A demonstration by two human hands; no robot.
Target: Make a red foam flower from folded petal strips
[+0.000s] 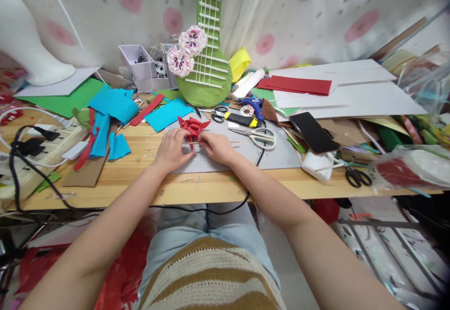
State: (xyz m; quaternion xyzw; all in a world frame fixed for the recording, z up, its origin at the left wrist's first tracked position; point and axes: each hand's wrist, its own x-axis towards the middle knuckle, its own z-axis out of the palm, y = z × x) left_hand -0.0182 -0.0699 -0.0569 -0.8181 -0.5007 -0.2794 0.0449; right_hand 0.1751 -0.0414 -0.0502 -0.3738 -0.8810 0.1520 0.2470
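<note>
My left hand [173, 149] and my right hand [217, 147] meet over a grey cutting mat [277, 153] on the wooden table [133, 178]. Both pinch a red crinkled paper piece [192, 127] with jagged petal-like edges, which lies between and just beyond the fingertips. The fingers of both hands are curled together on it. A thin stick seems to lie under the fingers, too slim to be sure.
White-handled scissors [258, 136], a blue glue gun [253, 105], a yellow-black cutter [241, 120] and a black phone [312, 132] lie right of the hands. Blue paper scraps [112, 106] and a power strip [42, 148] sit left. A green guitar-shaped craft [209, 61] stands behind.
</note>
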